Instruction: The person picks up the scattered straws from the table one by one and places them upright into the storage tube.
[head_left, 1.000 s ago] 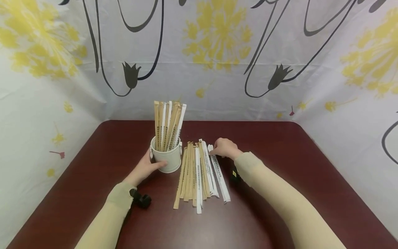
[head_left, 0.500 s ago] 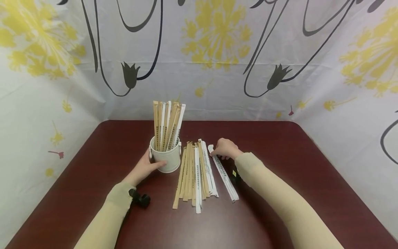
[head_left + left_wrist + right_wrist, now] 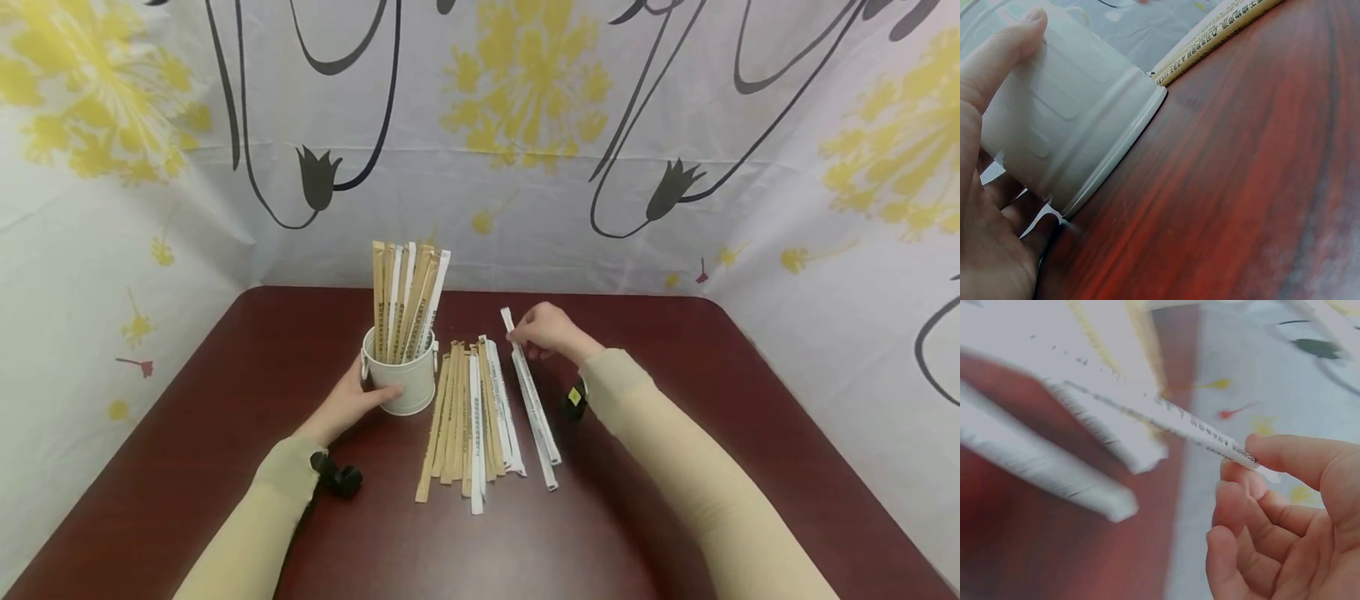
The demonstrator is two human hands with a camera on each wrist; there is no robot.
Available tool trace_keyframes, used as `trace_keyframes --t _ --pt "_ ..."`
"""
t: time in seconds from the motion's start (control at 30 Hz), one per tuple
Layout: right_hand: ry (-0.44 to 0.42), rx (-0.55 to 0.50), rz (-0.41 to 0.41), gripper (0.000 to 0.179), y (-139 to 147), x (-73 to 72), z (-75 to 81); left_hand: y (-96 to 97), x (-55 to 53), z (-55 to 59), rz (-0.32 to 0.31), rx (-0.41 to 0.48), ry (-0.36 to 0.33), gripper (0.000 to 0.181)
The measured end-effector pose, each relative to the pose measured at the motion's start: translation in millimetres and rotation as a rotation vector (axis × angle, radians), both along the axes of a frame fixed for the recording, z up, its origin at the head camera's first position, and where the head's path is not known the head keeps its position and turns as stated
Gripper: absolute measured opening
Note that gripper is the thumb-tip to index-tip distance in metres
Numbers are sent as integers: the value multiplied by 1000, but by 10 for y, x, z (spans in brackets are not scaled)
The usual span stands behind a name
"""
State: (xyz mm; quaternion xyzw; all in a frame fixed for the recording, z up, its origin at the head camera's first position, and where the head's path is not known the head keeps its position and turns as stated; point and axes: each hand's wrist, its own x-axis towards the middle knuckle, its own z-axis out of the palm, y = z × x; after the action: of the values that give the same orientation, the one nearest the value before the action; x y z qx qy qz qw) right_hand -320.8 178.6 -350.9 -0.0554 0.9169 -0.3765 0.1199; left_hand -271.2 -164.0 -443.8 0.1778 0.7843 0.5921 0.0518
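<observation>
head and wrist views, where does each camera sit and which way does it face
Head: worn on the head, facing forward and down over the dark-red table toward the flower-print cloth; the left hand, right hand and cream sleeves show.
Left wrist: worn there, facing the white pail; the left hand shows along the left edge.
Right wrist: worn there, facing at least one white paper-wrapped straw in the right hand's grip; that hand shows at lower right.
Shared: head and left wrist both show the left hand holding the pail.

One round white pail, one bare left hand, one bare right hand and, at it, two slim white paper-wrapped straws are counted; the overlapping brown and white straws cannot be counted.
</observation>
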Motion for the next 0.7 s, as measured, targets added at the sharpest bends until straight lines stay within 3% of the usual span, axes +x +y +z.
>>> trace_keyframes --t 0.1,0.27,0.43,0.57,0.7 --pt "71 -106 -13 23 -106 15 324 -6 12 -1 -2 9 0 96" --pt "297 -319 -40 18 -336 84 867 6 13 -10 -4 34 -11 94" --pt "496 -408 -57 19 -554 185 1269 26 -3 -7 -19 53 -11 96" --pt "585 -375 -34 18 -728 203 1352 19 -8 -3 -10 56 -14 95" --pt "608 -273 14 16 -865 182 1201 9 -7 -22 -5 49 -30 96"
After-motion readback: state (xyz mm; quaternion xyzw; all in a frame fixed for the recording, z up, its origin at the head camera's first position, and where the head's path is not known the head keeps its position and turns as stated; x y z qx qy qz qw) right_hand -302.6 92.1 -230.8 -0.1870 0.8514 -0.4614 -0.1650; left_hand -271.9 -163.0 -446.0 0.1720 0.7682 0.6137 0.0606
